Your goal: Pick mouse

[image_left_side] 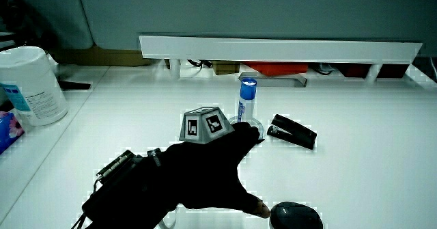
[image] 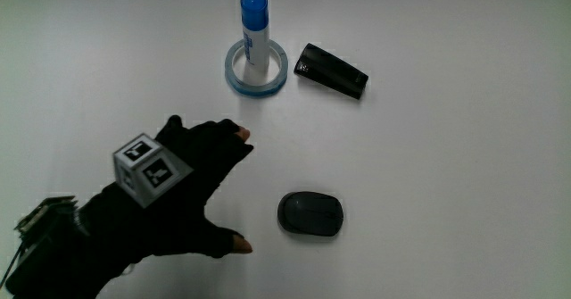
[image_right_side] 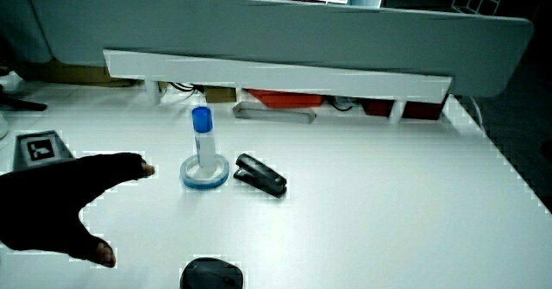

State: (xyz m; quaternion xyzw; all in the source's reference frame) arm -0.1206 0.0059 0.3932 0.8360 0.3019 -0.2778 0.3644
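Nearest the person, the gloved hand (image: 183, 187) is seen spread wide above the table (image: 464, 174), nothing held. Just beside its thumb lies the black mouse (image: 310, 214), untouched. No pick is yet made; reaching, closing and lifting are judged to remain.

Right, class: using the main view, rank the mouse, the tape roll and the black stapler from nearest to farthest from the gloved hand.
Measured from the hand, which is spread open on the table:
1. Mouse: beside the hand, just off its thumb.
2. Tape roll: farther from the person than the hand, ringing the blue-capped tube.
3. Black stapler: beside the tape roll, farthest from the hand.
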